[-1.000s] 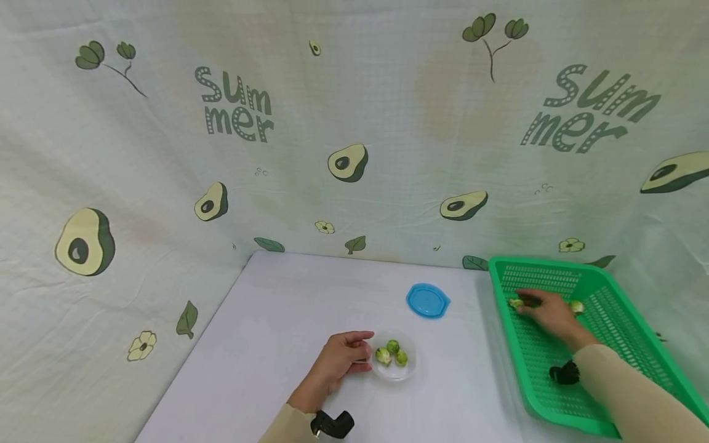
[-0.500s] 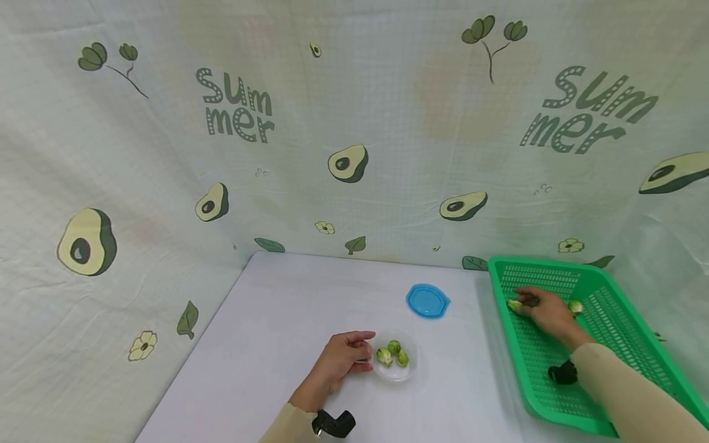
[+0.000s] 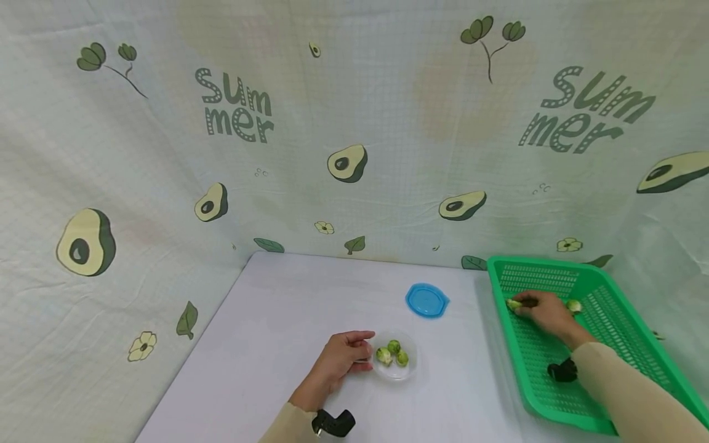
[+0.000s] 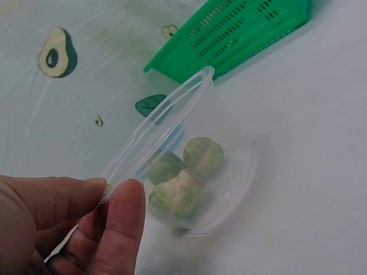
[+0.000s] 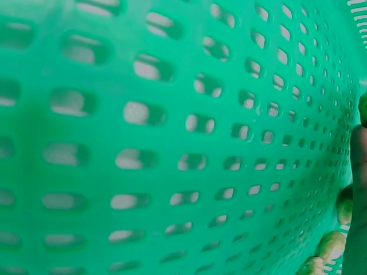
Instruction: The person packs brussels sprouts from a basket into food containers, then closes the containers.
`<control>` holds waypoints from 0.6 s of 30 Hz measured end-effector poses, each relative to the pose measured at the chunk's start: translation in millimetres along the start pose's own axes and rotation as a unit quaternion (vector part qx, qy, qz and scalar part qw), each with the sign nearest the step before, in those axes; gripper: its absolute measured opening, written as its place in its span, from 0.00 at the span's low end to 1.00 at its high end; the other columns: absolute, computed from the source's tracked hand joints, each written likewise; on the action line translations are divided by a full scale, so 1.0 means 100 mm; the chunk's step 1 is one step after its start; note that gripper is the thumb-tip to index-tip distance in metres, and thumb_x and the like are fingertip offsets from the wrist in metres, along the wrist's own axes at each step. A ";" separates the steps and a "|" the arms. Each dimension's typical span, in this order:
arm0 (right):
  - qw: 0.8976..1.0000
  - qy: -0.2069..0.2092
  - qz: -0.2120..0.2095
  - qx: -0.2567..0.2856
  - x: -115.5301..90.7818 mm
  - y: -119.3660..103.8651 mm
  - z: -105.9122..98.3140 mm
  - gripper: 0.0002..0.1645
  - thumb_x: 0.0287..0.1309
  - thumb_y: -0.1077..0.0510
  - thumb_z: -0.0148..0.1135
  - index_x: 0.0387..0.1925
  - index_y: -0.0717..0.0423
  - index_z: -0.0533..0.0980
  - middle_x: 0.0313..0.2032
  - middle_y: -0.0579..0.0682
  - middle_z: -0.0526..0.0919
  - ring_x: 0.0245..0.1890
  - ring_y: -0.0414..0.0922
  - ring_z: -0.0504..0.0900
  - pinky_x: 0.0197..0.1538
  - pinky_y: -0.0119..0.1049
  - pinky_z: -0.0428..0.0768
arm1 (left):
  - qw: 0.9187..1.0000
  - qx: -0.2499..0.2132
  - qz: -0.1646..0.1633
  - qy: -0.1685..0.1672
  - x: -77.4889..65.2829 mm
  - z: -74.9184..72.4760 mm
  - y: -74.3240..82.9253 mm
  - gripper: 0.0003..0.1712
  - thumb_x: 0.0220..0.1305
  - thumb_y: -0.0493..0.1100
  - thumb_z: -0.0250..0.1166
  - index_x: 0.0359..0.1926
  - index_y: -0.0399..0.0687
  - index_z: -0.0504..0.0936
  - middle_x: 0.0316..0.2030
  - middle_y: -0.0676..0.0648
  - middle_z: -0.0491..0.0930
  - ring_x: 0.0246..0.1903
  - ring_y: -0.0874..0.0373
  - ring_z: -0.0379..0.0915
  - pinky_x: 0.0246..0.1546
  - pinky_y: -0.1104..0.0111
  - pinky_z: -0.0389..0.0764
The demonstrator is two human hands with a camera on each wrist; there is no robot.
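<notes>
My left hand (image 3: 343,360) pinches the rim of a small clear plastic bowl (image 4: 232,183) between thumb and fingers. Three Brussels sprouts (image 4: 203,156) lie together inside it. Over in the green plastic basket (image 3: 512,363), my right hand (image 3: 552,317) holds a pale green Brussels sprout (image 3: 513,304) at its fingertips near the left wall. Another sprout (image 3: 573,306) lies just beyond the knuckles. In the right wrist view the basket's slotted wall fills most of the picture; part of the hand (image 5: 358,189) and several sprouts (image 5: 331,246) show at the right edge.
A blue lid (image 3: 427,300) lies flat on the white table (image 3: 310,295), behind the bowl and left of the basket. A cloth printed with avocados (image 3: 349,163) hangs at the back and left side.
The right hand shifts slightly inside the basket, its fingers drawing in around the sprout by the left wall. The left hand and bowl stay in place.
</notes>
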State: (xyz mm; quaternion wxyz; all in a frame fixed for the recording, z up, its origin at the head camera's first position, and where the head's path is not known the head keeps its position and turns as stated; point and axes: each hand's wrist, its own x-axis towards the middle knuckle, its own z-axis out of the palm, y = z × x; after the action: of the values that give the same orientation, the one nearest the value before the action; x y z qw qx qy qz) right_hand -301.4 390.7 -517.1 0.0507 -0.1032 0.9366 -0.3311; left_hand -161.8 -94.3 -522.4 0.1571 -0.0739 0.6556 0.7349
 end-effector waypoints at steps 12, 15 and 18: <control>1.000 -0.009 -0.010 0.003 -0.01 -0.03 0.03 0.23 0.72 0.55 0.67 0.57 0.71 0.80 0.52 0.68 0.85 0.52 0.64 0.84 0.49 0.53 0.87 | 1.000 -0.001 0.007 -0.001 0.01 0.01 -0.02 0.27 0.68 0.28 0.67 0.67 0.31 0.79 0.37 0.49 0.79 0.35 0.58 0.82 0.35 0.69 0.91; 1.000 -0.016 -0.008 0.001 -0.02 -0.04 0.04 0.24 0.71 0.56 0.67 0.58 0.72 0.79 0.52 0.69 0.85 0.51 0.64 0.84 0.48 0.53 0.86 | 1.000 0.000 0.007 -0.002 0.01 0.01 -0.03 0.27 0.68 0.28 0.67 0.67 0.31 0.78 0.37 0.50 0.79 0.35 0.58 0.82 0.35 0.69 0.91; 1.000 -0.026 -0.003 0.005 -0.02 -0.03 0.04 0.25 0.71 0.56 0.67 0.59 0.72 0.78 0.53 0.68 0.84 0.52 0.63 0.83 0.49 0.51 0.86 | 1.000 0.000 0.008 -0.002 0.01 0.01 -0.04 0.27 0.68 0.28 0.67 0.67 0.31 0.78 0.37 0.49 0.79 0.35 0.58 0.82 0.35 0.69 0.90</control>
State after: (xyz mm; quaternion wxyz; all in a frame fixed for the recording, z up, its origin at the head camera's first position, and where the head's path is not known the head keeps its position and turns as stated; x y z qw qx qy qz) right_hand -298.1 385.8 -518.4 0.0749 -0.1141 0.9329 -0.3333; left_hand -161.3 -92.5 -526.1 0.1521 -0.0673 0.6560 0.7362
